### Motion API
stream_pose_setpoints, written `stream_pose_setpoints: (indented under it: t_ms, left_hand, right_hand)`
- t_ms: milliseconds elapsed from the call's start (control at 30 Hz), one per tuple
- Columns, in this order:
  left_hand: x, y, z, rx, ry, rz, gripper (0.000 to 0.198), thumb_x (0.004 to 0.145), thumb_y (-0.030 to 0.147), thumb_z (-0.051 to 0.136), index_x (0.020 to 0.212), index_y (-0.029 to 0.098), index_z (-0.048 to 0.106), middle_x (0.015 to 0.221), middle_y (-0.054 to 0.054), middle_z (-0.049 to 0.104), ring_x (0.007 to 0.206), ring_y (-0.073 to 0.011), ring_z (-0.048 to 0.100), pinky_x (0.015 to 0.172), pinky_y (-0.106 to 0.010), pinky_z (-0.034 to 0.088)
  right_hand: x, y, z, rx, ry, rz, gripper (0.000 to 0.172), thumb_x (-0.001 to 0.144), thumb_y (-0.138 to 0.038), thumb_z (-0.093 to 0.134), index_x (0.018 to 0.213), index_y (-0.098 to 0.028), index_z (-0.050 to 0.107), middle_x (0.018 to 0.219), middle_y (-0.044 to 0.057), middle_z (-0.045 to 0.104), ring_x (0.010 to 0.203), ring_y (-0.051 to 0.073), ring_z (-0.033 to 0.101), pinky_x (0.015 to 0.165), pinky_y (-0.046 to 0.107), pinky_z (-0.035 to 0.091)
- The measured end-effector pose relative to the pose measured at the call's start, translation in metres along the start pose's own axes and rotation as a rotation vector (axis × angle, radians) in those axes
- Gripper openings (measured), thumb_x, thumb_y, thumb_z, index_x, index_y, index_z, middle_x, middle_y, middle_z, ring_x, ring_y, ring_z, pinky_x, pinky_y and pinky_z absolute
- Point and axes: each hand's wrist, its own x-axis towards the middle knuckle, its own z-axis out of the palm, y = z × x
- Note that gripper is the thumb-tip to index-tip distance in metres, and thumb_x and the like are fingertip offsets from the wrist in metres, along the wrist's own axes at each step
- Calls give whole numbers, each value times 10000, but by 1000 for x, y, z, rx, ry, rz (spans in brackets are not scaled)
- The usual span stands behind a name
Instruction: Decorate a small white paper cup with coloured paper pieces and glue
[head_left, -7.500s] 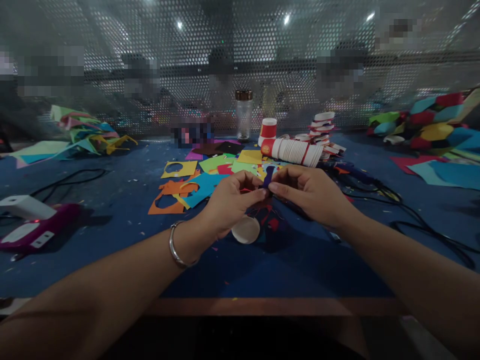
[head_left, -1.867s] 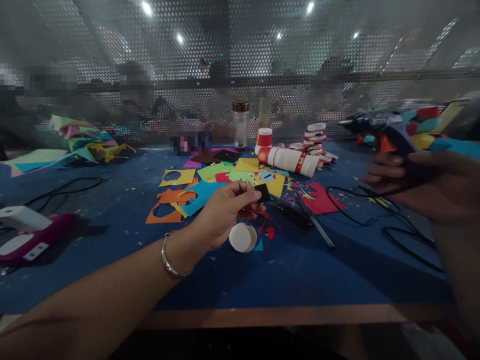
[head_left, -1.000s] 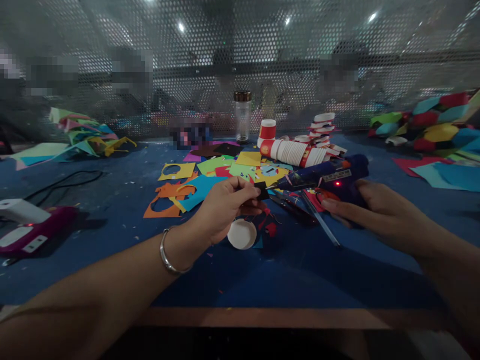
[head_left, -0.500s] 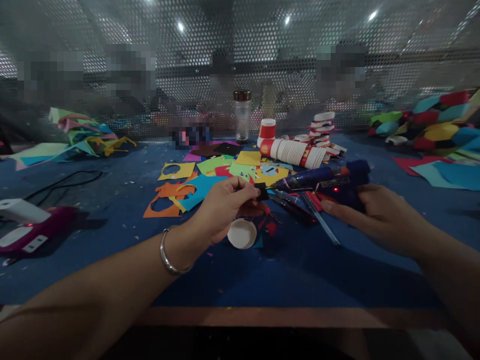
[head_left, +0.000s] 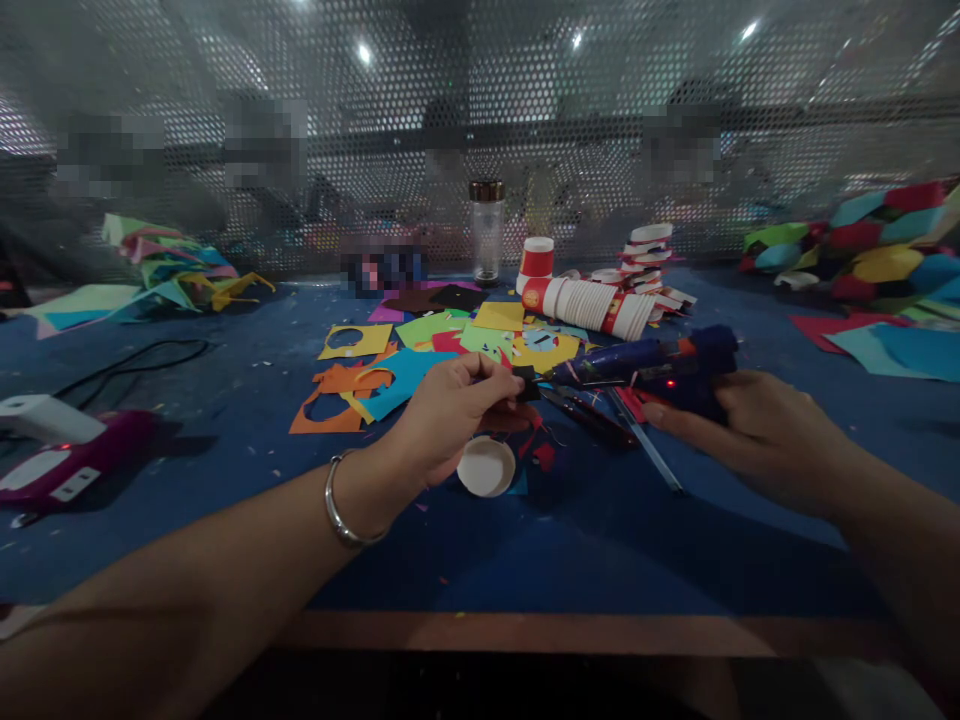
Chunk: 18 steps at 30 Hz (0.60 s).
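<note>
Between thumb and fingers, my left hand (head_left: 465,405) pinches a small black paper piece (head_left: 528,384). My right hand (head_left: 757,425) is wrapped round the handle of a dark blue hot glue gun (head_left: 652,362), whose red light glows. The gun points left, its nozzle tip at the edge of the black piece; whether they touch I cannot tell. Below my left hand a white paper cup (head_left: 486,467) shows its open round mouth. Scissors (head_left: 589,415) and a clear glue stick (head_left: 649,440) lie under the gun, with red paper scraps (head_left: 544,457) beside the cup.
Coloured paper sheets and cut-outs (head_left: 405,380) spread over the blue table (head_left: 360,560). Behind them stand a glass bottle (head_left: 486,235) and stacked paper cups (head_left: 589,303). A purple power strip (head_left: 82,470) with a white plug sits left. More paper pieces (head_left: 870,250) are heaped at right.
Both hands keep nearly the same pose, with the black paper and glue gun still together. The whole view has shifted very slightly.
</note>
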Motion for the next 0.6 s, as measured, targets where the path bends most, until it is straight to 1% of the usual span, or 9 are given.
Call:
stream_pose_setpoints:
  t_ms: [67, 133, 200, 267, 367, 467, 600]
  left_hand:
    - [0, -1, -1, -1, -17, 8, 234, 805, 109, 712, 657, 163, 538, 566, 39, 580, 560, -131, 676, 605, -259, 547]
    - [1, -2, -2, 3, -28, 13, 233, 794, 122, 731, 665, 164, 542, 579, 38, 582, 574, -132, 679, 608, -258, 544]
    - [1, -3, -3, 5, -30, 15, 232, 795, 125, 732, 665, 166, 544, 584, 34, 583, 585, -137, 682, 608, -261, 541]
    - [1, -3, -3, 4, -26, 15, 227, 801, 119, 719, 661, 166, 546, 585, 30, 585, 584, -137, 677, 605, -265, 537]
    - [2, -3, -3, -1, -17, 13, 225, 808, 112, 704, 654, 164, 548, 580, 28, 583, 575, -139, 672, 600, -270, 533]
    - [1, -2, -2, 2, -8, 6, 225, 814, 102, 697, 654, 162, 550, 581, 23, 587, 569, -141, 671, 599, -271, 531]
    - [1, -1, -1, 8, 6, -6, 233, 825, 94, 690, 653, 161, 548, 576, 21, 589, 564, -136, 669, 603, -268, 529]
  right_hand:
    - [0, 0, 0, -1, -6, 2, 393, 879, -501, 549, 553, -286, 499, 503, 10, 492, 468, 219, 479, 500, 346, 327]
    - [0, -1, -1, -8, -13, 16, 388, 875, -511, 542, 556, -294, 494, 465, 5, 445, 452, 224, 453, 501, 351, 325]
    - [0, -2, -2, -17, -26, 30, 412, 869, -515, 537, 530, -296, 453, 439, 3, 412, 436, 222, 430, 500, 352, 319]
    - [1, -3, -2, -15, -27, 18, 426, 867, -510, 538, 517, -295, 426, 435, 3, 407, 426, 217, 417, 500, 351, 317]
    - [2, -6, -3, -13, -6, -8, 383, 868, -469, 550, 539, -297, 454, 449, 0, 424, 418, 210, 405, 503, 350, 317]
    - [3, -9, -4, -20, -22, -15, 360, 852, -421, 550, 531, -299, 442, 445, -3, 418, 397, 202, 383, 497, 351, 310]
    - [3, -9, -3, -17, 1, -43, 380, 866, -444, 546, 533, -300, 434, 446, -6, 403, 392, 200, 376, 493, 349, 304]
